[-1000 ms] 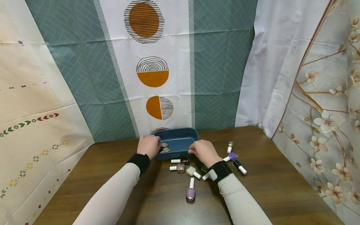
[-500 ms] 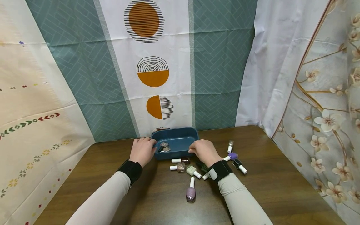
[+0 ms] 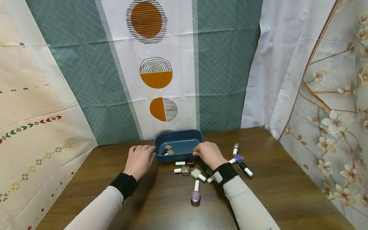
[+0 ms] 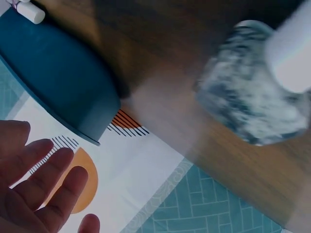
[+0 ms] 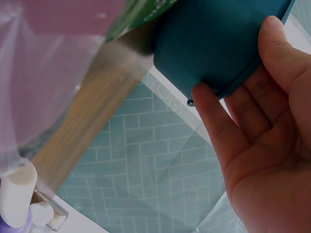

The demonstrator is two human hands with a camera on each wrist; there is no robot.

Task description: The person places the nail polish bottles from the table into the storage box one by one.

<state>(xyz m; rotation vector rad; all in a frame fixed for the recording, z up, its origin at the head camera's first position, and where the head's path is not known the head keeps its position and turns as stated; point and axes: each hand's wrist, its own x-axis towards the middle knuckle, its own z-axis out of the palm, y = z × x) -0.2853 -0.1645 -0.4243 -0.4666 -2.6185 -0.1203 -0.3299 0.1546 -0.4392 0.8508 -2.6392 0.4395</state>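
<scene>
A person stands at a dark wooden counter [image 3: 161, 204] with a blue tray [image 3: 184, 145] as the centre of the scene, set at the far edge against a patterned curtain.

The right hand [image 3: 209, 154] rests on the tray's right rim. The right wrist view shows its fingers curled around the tray's outer wall, so this grip is closed on the tray. The left hand [image 3: 140, 158] lies just left of the tray, palm down, fingers straight and relaxed, empty; whether the fingertips touch the rim cannot be told.

Inside the tray, at its near left corner, lie a few nail polish bottles [image 3: 167, 149], on their sides and touching one another. The rest of the tray floor is bare.

In front of the tray and to its right, more loose bottles [image 3: 189, 169] lie scattered on the counter, most with white caps. A pink bottle [image 3: 195, 195] lies nearest the person, and a purple bottle [image 3: 237, 158] lies right of the tray, beyond the right wrist.

To handle this well, the right hand should hold the tray steady while the free left hand picks up one bottle at a time and lays it in gently, so bottles already inside do not roll.
</scene>
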